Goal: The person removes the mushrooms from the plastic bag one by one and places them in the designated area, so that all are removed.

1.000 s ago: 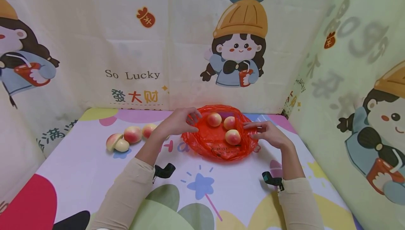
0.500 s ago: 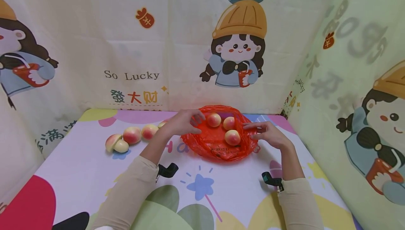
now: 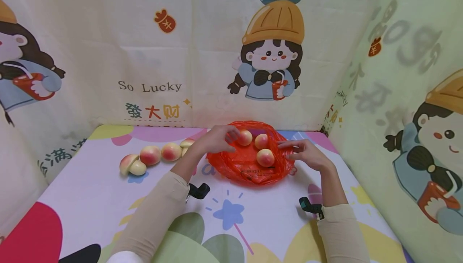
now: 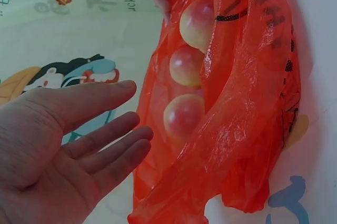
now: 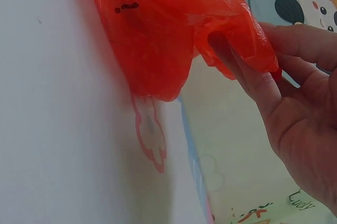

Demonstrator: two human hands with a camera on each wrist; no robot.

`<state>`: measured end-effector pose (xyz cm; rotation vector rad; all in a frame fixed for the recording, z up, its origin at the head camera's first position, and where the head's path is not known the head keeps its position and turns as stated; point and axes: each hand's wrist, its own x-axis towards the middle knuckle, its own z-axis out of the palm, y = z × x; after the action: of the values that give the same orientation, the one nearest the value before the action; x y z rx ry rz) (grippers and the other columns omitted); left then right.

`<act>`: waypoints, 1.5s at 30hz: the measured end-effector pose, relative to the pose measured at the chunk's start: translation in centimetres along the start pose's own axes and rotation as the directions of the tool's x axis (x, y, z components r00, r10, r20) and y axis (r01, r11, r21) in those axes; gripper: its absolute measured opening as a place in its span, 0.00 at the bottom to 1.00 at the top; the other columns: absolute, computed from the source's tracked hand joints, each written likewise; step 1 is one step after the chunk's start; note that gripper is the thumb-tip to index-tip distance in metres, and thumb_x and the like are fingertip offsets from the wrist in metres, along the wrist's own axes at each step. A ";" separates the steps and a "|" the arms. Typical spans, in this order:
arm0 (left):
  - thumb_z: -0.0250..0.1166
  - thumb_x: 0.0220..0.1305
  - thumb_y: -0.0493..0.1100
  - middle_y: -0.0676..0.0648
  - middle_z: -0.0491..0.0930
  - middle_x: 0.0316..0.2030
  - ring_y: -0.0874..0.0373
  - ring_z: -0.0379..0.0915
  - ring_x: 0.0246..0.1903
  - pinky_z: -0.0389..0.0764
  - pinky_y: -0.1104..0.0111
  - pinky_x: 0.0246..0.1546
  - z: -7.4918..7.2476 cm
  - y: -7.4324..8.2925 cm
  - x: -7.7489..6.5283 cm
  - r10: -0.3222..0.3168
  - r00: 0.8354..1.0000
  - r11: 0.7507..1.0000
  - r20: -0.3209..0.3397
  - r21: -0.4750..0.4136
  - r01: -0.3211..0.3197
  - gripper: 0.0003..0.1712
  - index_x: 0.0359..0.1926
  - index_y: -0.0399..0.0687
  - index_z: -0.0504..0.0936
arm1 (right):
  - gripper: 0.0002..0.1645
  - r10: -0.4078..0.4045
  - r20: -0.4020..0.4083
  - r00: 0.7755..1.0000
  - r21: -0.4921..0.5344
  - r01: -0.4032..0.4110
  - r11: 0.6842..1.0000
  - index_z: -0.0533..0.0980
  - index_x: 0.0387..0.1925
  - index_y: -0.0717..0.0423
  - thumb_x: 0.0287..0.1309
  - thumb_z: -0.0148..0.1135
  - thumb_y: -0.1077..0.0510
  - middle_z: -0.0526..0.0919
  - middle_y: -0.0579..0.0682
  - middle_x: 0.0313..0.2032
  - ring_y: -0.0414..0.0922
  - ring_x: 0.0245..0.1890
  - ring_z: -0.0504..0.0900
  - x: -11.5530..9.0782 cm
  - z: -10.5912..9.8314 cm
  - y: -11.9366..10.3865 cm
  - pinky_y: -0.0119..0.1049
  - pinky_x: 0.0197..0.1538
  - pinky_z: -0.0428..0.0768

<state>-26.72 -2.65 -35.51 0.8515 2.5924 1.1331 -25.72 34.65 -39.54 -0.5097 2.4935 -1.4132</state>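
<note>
A red plastic bag lies spread open on the table, with three pink-and-cream peach-like fruits inside. My left hand is over the bag's left rim. Its fingers are loosely spread and hold nothing, as the left wrist view shows with the palm beside the bag. At the opposite side my right hand holds the bag's edge between thumb and fingers; in the right wrist view the red plastic passes between them.
Left of the bag, a row of similar round fruits and mushroom-shaped pieces lies on the patterned tablecloth. My left forearm partly covers the row's right end. Printed cloth hangs behind and at both sides.
My left hand has shifted right, from the bag's left edge to over its opening, uncovering more of the row on the left. The right hand and the fruits in the bag stay put.
</note>
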 end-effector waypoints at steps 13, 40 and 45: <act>0.73 0.64 0.36 0.40 0.80 0.62 0.40 0.77 0.63 0.87 0.60 0.54 1.1 -0.2 1.8 -0.025 1.000 1.000 0.015 -0.001 0.025 0.29 0.65 0.46 0.78 | 0.23 -0.002 0.011 1.000 0.022 0.001 1.000 0.84 0.60 0.50 0.64 0.66 0.65 0.79 0.53 0.68 0.60 0.69 0.71 0.0 0.0 0.0 0.41 0.53 0.87; 0.77 0.58 0.35 0.46 0.80 0.60 0.43 0.75 0.63 0.89 0.61 0.47 3.5 1.6 3.9 -0.029 0.998 0.999 0.054 -0.044 0.031 0.34 0.66 0.54 0.78 | 0.23 0.004 0.004 1.000 0.027 -0.004 1.000 0.84 0.60 0.51 0.63 0.65 0.66 0.79 0.52 0.67 0.58 0.69 0.71 0.0 0.1 -0.1 0.42 0.53 0.87; 0.77 0.57 0.34 0.42 0.78 0.63 0.42 0.73 0.65 0.89 0.61 0.47 4.1 1.8 4.7 -0.024 0.997 0.998 0.077 -0.064 0.028 0.36 0.67 0.51 0.77 | 0.24 -0.009 0.013 1.000 0.021 0.009 1.000 0.83 0.61 0.51 0.63 0.66 0.65 0.79 0.53 0.68 0.59 0.69 0.71 0.0 0.0 0.1 0.42 0.53 0.87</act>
<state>-28.21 3.54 -36.81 0.8279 2.4845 1.1481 -25.74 34.68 -39.58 -0.5251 2.4668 -1.4336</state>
